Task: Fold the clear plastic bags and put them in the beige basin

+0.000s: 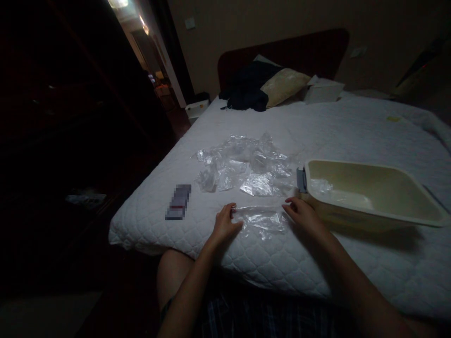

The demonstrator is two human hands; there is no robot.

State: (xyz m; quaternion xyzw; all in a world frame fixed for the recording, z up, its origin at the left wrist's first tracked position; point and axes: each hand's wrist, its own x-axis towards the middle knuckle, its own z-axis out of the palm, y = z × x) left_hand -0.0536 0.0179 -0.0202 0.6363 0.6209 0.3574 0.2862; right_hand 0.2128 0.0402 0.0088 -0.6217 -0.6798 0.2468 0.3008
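"Bare forearms [198,279] come first, reaching over my lap [253,312] onto the white quilted bed [352,277]."

"What is between them?"

"One piece of clear plastic [266,221], lying on the bed. My left grip [227,223] is at its left end, thumb apart from the fingers; my right grip [301,212] is at the other end, fingers curled. Whether either pinches the plastic — I cannot tell in this dimness."

"How far along is it?"

"Partly straightened, I judge: the far edge runs nearly straight, while the near part is creased. Just beyond lies a heap of crumpled clear plastic [253,164], which looks untended."

"And the tub [369,180]?"

"It stands on the bed, just beside my right grip — with a little plastic wrapping [321,187] inside, near the left end. Whether that bit counts as finished, I cannot say; most of the plastic is outside."
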